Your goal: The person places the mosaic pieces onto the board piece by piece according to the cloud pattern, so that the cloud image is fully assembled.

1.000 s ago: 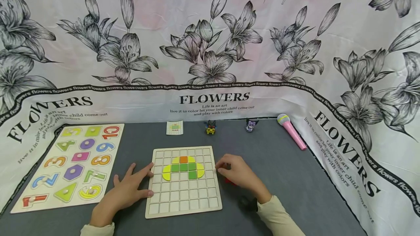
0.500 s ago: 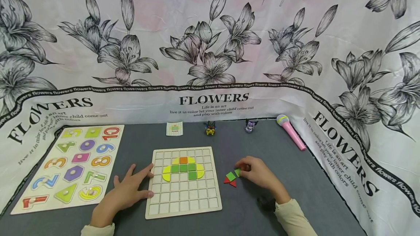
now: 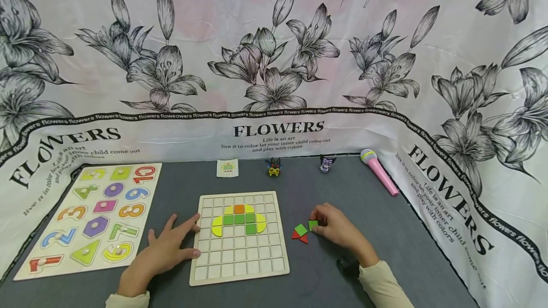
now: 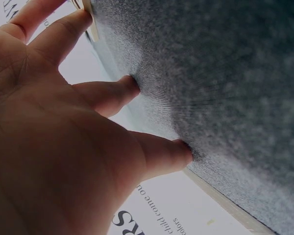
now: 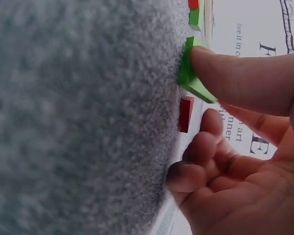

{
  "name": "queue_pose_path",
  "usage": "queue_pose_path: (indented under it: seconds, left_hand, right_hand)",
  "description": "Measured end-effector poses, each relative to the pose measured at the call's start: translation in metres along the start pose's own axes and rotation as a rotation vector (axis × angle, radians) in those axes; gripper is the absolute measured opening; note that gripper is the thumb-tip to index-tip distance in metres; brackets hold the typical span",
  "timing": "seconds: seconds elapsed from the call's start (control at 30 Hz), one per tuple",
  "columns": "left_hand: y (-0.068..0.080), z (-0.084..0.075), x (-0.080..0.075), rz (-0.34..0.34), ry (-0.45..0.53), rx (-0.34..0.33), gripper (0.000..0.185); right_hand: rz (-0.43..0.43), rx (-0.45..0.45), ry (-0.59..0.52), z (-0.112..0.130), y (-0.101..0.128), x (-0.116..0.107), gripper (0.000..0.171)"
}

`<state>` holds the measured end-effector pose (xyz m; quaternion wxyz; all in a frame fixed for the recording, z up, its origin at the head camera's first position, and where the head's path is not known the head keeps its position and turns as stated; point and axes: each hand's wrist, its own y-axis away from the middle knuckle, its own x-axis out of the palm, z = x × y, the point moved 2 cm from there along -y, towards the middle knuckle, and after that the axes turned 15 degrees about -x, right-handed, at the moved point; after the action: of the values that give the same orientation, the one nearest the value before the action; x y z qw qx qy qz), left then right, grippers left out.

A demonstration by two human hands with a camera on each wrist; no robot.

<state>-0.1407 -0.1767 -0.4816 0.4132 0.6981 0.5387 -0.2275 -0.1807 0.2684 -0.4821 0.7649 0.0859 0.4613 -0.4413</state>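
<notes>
Under the thumb tip of the right hand (image 3: 338,228) sits a small green tile (image 3: 313,225), pressed against the grey felt table cover (image 3: 385,232); in the right wrist view the thumb lies on the tile's (image 5: 192,73) upper face while the other fingers (image 5: 196,161) curl loosely below it, and whether any of them touches the tile cannot be told. Just beside that tile, toward the board, lie a second green tile (image 3: 301,230) and two red triangles (image 3: 299,236), all resting on the felt. Farther that way is the wooden grid board (image 3: 239,265), with a patch of yellow, orange and green pieces (image 3: 239,218) set in its upper rows. Across the board, the left hand (image 3: 164,251) lies flat and spread, grasping nothing, its fingertips touching the board's near-left edge. Beyond that hand lies a number puzzle board (image 3: 92,217). Well behind the right hand, near the backdrop, lies a pink toy microphone (image 3: 380,171).
</notes>
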Motion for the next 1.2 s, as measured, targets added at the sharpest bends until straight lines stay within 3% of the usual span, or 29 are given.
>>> queue_pose_path:
  seconds: [0.5, 0.87, 1.2]
  left_hand:
    - [0.000, 0.002, 0.000, -0.003, -0.016, -0.012, 0.096]
    - [0.001, 0.000, -0.001, -0.009, -0.022, -0.002, 0.096]
    - [0.000, 0.000, -0.001, -0.013, -0.010, -0.002, 0.095]
  right_hand:
    - [-0.091, 0.025, -0.093, 0.010, -0.013, 0.003, 0.007]
    - [-0.044, -0.028, -0.206, 0.037, -0.044, 0.020, 0.001]
    - [-0.007, -0.070, -0.236, 0.056, -0.072, 0.042, 0.002]
